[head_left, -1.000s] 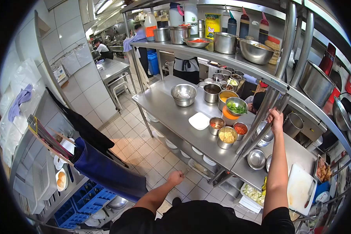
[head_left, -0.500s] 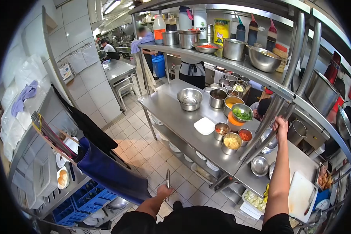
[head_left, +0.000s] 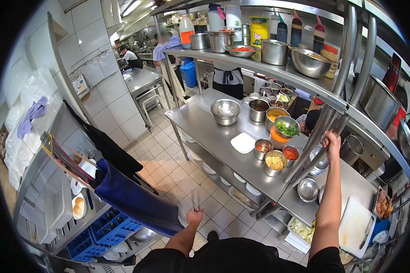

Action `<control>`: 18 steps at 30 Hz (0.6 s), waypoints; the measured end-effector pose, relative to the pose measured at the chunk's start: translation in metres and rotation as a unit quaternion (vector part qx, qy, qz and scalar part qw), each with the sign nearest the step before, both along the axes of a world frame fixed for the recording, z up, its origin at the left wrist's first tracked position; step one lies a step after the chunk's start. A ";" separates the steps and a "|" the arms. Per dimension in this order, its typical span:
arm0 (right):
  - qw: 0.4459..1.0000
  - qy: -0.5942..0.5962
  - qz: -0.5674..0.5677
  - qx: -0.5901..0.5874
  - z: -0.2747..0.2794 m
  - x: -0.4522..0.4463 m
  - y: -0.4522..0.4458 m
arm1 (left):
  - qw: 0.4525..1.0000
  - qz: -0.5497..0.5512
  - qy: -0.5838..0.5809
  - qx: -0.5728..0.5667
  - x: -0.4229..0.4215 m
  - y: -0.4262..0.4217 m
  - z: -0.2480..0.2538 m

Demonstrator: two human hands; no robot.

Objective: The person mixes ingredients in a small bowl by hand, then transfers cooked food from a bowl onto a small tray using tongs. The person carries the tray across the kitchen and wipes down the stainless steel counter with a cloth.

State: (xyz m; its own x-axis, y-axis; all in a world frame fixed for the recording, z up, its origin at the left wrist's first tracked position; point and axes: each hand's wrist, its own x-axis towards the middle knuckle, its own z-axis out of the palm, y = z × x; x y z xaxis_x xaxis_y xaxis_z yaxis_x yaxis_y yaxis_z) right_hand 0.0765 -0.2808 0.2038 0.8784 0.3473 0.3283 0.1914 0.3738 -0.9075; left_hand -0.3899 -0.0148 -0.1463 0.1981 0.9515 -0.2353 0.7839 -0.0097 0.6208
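Observation:
My left hand is closed round a slim pair of metal tongs, held upright above the tiled floor. The tongs are blurred and their two arms look slightly apart. My right hand wraps round a steel shelf post at the edge of the work table. Near that hand are a green-leaf bowl, a pot of red chopped food, a pot of yellowish minced food and a metal bowl. A white square plate lies on the steel table.
An overhead shelf carries pots, bowls and sauce bottles. A blue apron hangs close to my left arm. A white cutting board lies at the right. Several people work beyond the table, one bending behind the post.
The tongs have turned in my left hand, now showing two arms. The view has shifted slightly, moving the surroundings a little right. My right hand keeps hold of the post.

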 end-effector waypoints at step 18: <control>1.000 -0.020 -0.003 -0.006 0.001 -0.002 0.001 | 0.858 -0.472 0.122 0.165 0.011 0.014 0.003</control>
State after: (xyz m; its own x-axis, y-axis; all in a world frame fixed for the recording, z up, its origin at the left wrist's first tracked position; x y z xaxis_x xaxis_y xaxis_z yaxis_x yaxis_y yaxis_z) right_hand 0.0749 -0.2800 0.2047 0.8671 0.3457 0.3586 0.2293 0.3621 -0.9035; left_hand -0.3789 -0.0005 -0.1434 0.8996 0.4175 -0.1282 0.4367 -0.8546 0.2811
